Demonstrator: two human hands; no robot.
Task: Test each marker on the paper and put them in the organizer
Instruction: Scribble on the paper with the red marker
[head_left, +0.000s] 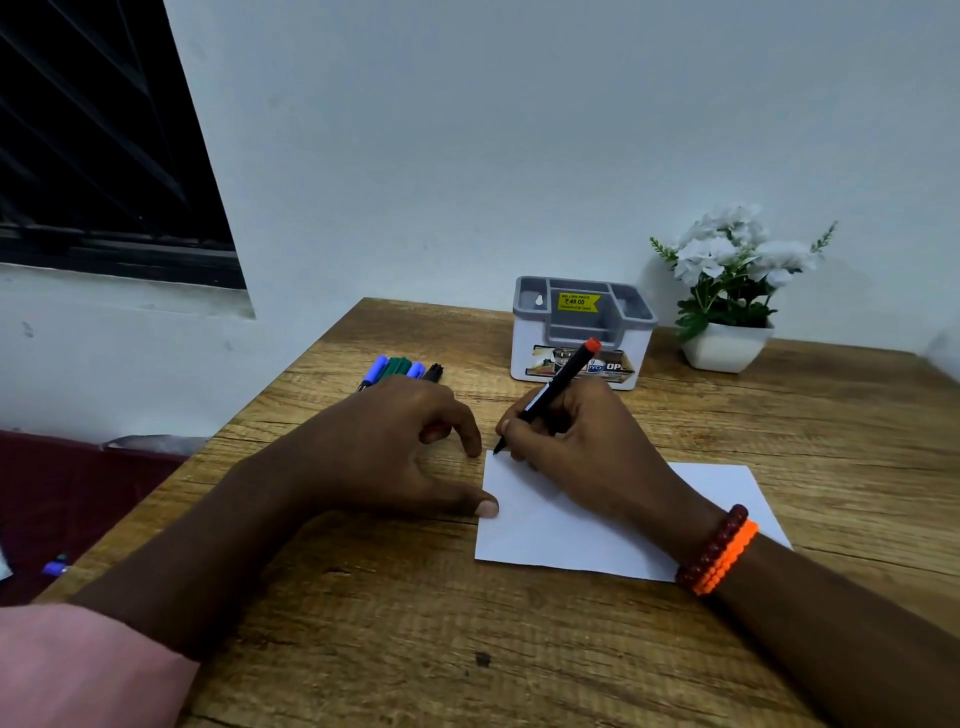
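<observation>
My right hand grips a black marker with a red end like a pen, its dark tip touching the top left corner of the white paper. My left hand rests on the table beside the paper, thumb pressing the sheet's left edge. Its curled fingers hold a small red piece, apparently the marker's cap. Several more markers, blue, green and black, lie behind my left hand. The grey and white organizer stands at the back of the table with its compartments showing nothing inside.
A white pot of white flowers stands right of the organizer by the wall. The wooden table ends at the left above a dark red surface, where a small blue object lies. A window is at the upper left.
</observation>
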